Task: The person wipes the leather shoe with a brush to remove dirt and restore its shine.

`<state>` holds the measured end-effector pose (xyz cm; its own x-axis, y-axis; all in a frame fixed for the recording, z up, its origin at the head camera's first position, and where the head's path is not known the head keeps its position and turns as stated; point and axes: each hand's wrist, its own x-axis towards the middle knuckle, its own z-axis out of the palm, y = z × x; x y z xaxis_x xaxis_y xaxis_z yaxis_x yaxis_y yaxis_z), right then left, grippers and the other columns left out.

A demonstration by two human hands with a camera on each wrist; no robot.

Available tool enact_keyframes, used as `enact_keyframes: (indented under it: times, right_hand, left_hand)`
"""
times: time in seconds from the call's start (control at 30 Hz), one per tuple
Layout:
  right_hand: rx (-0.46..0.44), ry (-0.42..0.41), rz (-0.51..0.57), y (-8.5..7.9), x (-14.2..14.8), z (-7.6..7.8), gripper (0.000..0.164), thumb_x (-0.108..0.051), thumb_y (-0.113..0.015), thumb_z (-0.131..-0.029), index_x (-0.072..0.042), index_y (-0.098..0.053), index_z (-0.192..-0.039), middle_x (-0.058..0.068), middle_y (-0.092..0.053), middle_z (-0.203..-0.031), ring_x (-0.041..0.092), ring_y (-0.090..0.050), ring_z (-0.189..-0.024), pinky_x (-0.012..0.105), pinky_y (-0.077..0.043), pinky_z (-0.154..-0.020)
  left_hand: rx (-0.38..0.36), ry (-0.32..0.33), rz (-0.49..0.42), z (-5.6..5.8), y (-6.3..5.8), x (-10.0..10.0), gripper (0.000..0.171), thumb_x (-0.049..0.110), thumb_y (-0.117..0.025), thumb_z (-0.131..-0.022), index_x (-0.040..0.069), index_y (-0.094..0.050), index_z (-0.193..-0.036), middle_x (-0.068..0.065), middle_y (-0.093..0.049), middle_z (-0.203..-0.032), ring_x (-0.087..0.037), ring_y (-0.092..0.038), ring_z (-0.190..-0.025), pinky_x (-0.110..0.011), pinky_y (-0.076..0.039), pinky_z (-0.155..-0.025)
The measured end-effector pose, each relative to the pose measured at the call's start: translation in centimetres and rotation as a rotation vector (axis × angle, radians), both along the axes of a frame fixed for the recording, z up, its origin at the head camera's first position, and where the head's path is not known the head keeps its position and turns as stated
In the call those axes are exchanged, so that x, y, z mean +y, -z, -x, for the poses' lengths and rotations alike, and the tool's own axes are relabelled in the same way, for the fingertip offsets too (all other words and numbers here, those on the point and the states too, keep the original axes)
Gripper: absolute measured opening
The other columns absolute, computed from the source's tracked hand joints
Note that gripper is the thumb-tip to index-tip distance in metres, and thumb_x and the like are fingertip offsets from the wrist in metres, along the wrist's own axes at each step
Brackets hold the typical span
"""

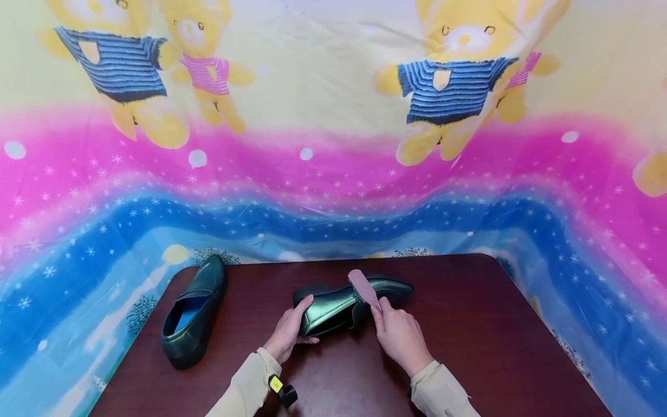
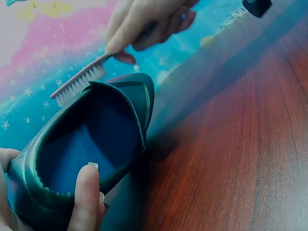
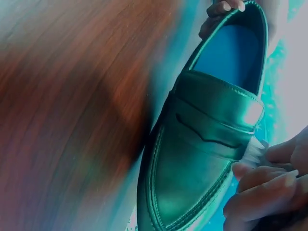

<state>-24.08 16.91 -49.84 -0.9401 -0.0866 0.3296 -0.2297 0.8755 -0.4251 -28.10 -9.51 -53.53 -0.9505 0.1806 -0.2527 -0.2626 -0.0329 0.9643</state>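
A dark, glossy loafer is tilted on its side above the table, its toe pointing right. My left hand grips it by the heel; in the left wrist view the thumb reaches over the collar into the blue-lined opening. My right hand holds a brush with a pinkish back by its handle. Pale bristles face the shoe's side in the left wrist view. From the right wrist, the bristles appear beside the strap across the vamp, partly hidden by the fingers.
A second dark loafer with a blue insole stands upright at the table's left side, toe toward the back. The brown wooden table has rounded far corners. Behind and around it hangs a printed bear cloth.
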Motion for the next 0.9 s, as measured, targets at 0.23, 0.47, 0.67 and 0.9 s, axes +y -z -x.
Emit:
enact_keyframes:
  times: [0.23, 0.47, 0.67, 0.9]
  right_hand:
    - [0.009, 0.055, -0.022, 0.1, 0.7, 0.2, 0.025, -0.023, -0.066, -0.102, -0.005, -0.065, -0.119, 0.005, -0.059, -0.065, 0.02, -0.052, -0.05, 0.037, -0.042, -0.046]
    - [-0.048, 0.109, -0.044, 0.8, 3.3, 0.9, 0.033, -0.028, -0.061, -0.104, -0.005, -0.064, -0.128, 0.011, -0.065, -0.073, 0.026, -0.058, -0.056, 0.043, -0.047, -0.049]
    - [-0.116, 0.144, -0.03, 1.0, 5.3, 1.0, 0.022, -0.027, -0.057, -0.106, -0.006, -0.06, -0.112, 0.006, -0.05, -0.062, 0.022, -0.048, -0.052, 0.037, -0.038, -0.048]
    - [-0.1, 0.105, 0.02, 0.3, 4.3, 0.6, 0.02, -0.026, -0.054, -0.108, -0.006, -0.056, -0.108, 0.004, -0.046, -0.061, 0.02, -0.045, -0.051, 0.035, -0.036, -0.05]
  left_hand:
    - [-0.02, 0.021, -0.024, 0.0, 0.0, 0.2, 0.076, 0.067, -0.056, -0.097, -0.003, -0.057, -0.128, -0.012, -0.066, -0.105, -0.02, -0.069, -0.088, -0.048, -0.064, -0.079]
    - [-0.037, 0.018, -0.05, -0.1, -0.1, -0.3, 0.074, 0.065, -0.055, -0.099, -0.002, -0.056, -0.131, -0.011, -0.064, -0.107, -0.019, -0.068, -0.091, -0.047, -0.063, -0.081]
    - [-0.035, 0.02, -0.035, -0.3, -0.4, -0.5, 0.075, 0.065, -0.054, -0.1, -0.003, -0.056, -0.131, -0.012, -0.065, -0.108, -0.02, -0.068, -0.092, -0.049, -0.063, -0.081]
    - [-0.021, 0.023, -0.021, -0.3, -0.5, -0.3, 0.076, 0.065, -0.052, -0.1, -0.004, -0.056, -0.13, -0.013, -0.065, -0.107, -0.021, -0.069, -0.091, -0.05, -0.063, -0.081]
